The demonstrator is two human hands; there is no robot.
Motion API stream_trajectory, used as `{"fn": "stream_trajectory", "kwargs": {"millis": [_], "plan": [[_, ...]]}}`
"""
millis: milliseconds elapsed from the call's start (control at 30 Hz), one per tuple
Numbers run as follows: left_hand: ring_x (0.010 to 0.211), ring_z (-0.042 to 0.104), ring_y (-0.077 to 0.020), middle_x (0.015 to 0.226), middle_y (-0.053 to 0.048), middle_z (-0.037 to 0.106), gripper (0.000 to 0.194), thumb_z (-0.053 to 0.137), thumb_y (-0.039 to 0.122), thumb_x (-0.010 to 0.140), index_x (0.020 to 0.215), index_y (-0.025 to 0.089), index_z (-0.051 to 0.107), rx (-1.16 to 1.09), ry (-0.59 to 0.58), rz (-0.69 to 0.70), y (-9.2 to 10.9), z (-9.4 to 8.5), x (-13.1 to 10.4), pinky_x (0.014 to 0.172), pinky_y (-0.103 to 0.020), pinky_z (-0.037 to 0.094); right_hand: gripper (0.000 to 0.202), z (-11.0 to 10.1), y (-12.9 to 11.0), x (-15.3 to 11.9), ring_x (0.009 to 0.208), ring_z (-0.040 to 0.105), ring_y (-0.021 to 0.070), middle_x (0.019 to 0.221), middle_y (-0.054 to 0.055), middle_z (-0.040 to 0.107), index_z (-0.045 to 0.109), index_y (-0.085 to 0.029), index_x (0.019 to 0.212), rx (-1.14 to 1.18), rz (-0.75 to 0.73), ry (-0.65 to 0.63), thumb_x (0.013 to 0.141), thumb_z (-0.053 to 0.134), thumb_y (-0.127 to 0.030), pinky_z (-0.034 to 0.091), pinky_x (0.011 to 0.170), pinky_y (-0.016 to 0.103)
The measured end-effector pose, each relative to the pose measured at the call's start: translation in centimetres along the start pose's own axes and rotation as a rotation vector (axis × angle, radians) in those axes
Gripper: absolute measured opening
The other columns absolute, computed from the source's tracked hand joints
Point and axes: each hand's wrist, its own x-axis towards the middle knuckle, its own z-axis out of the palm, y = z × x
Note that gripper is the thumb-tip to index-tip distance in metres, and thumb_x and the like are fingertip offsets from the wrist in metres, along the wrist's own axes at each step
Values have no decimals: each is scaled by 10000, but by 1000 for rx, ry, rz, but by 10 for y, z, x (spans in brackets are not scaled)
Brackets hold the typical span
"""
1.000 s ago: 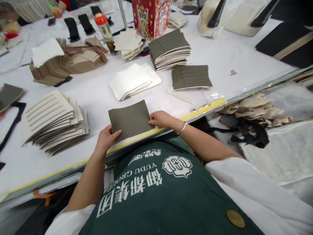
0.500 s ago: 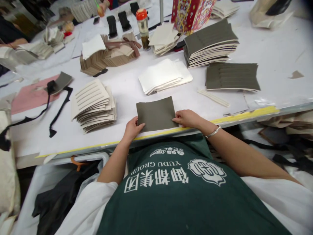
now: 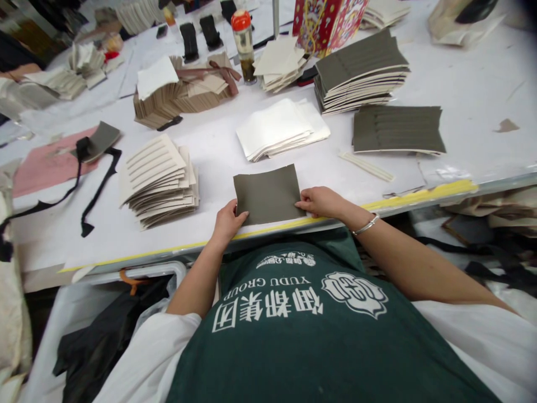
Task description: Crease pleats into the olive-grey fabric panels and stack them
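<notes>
Apron (image 3: 268, 336): green, nearest to the camera, it is just before the table (image 3: 210, 168).
Left hand (image 3: 227, 223): it pinches the left edge of the dark sheet (image 3: 268, 196), with the thumb on top; the fingers under it I cannot see well.
Right hand (image 3: 321, 202): it pinches the right edge, near the near right corner. The two hands are apart, with the sheet between them.
Dark sheet: it lies at the near side of the table, smooth face up, just beside the yellow strip (image 3: 436, 192). Its long axis goes left to right, about along the table edge, and the right end points slightly farther.
Step in hand: I judge it is holding and straightening this sheet. Because it looks soft, moving it calls for both grips to go together.
Left side: a pale ribbed stack (image 3: 155, 162), near the left hand.
Right side: thin strips (image 3: 366, 166), then a dark ribbed piece (image 3: 398, 129).
Farther: a white pile (image 3: 272, 129), then a dark stack (image 3: 361, 61).
Far: a bottle (image 3: 244, 50) and a red bag (image 3: 329, 22).
</notes>
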Motion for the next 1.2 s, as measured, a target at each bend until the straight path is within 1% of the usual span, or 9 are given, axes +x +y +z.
{"fn": "stream_trajectory", "kwargs": {"millis": [167, 333, 433, 500, 567, 667, 867, 1000, 1200], "plan": [[763, 585, -238, 810, -61, 630, 380, 574, 295, 737, 1091, 159, 575, 210, -2, -21, 6, -6, -8, 726, -334, 447, 261, -2, -1, -1, 558, 551, 143, 548, 20, 623, 630, -173, 766, 0, -17, 16, 820, 491, -387, 307, 542, 234], [1133, 444, -338, 1190, -168, 521, 601, 620, 301, 724, 1272, 139, 431, 415, 235, 232, 10, -14, -22, 937, -465, 353, 262, -5, 1, 2, 584, 566, 145, 584, 32, 638, 640, -165, 781, -24, -60, 42, 812, 512, -392, 297, 532, 230], [1211, 385, -303, 1269, -146, 480, 482, 542, 244, 799, 1263, 165, 438, 428, 245, 559, 31, 7, -24, 992, -461, 317, 264, -6, 4, 5, 618, 582, 155, 605, 43, 652, 650, -157, 800, -30, -75, 35, 805, 517, -385, 304, 534, 229], [1155, 451, -247, 1207, -109, 539, 398, 477, 211, 842, 1240, 189, 460, 377, 126, 770, 50, 31, -21, 966, -404, 364, 272, -5, 6, 7, 634, 591, 160, 605, 49, 656, 656, -150, 814, -22, -91, 32, 805, 511, -379, 319, 545, 228], [1064, 510, -227, 1136, -96, 585, 346, 447, 223, 863, 1205, 188, 494, 367, 10, 865, 66, 55, -16, 894, -372, 414, 274, -5, 8, 9, 637, 598, 165, 582, 53, 652, 661, -141, 811, -9, -107, 26, 806, 505, -366, 335, 555, 229], [948, 541, -240, 1059, -104, 618, 307, 463, 285, 864, 1130, 159, 552, 427, -55, 866, 77, 74, -8, 776, -366, 440, 263, -6, 12, 12, 605, 599, 164, 526, 54, 632, 661, -127, 779, 41, -131, 1, 799, 513, -343, 357, 555, 229], [916, 527, -234, 1021, -101, 629, 279, 499, 309, 851, 1051, 135, 587, 453, -49, 882, 75, 71, -4, 758, -354, 429, 380, -20, 24, 22, 447, 553, 89, 641, 67, 667, 605, -109, 684, 556, -101, -321, 850, 467, -422, 413, 464, 197], [896, 532, -224, 1009, -102, 631, 248, 507, 305, 848, 1006, 137, 596, 438, -47, 887, 77, 71, -3, 758, -346, 432, 360, -27, 28, 31, 401, 504, 52, 597, 37, 643, 556, -114, 635, 709, -50, -288, 847, 506, -402, 394, 401, 161], [856, 538, -188, 959, -86, 633, 145, 509, 229, 846, 930, 157, 602, 333, -14, 866, 78, 75, 1, 770, -327, 444, 262, -28, 29, 39, 392, 477, 45, 520, -3, 588, 554, -109, 618, 683, -82, -303, 797, 589, -297, 378, 387, 151]]}}
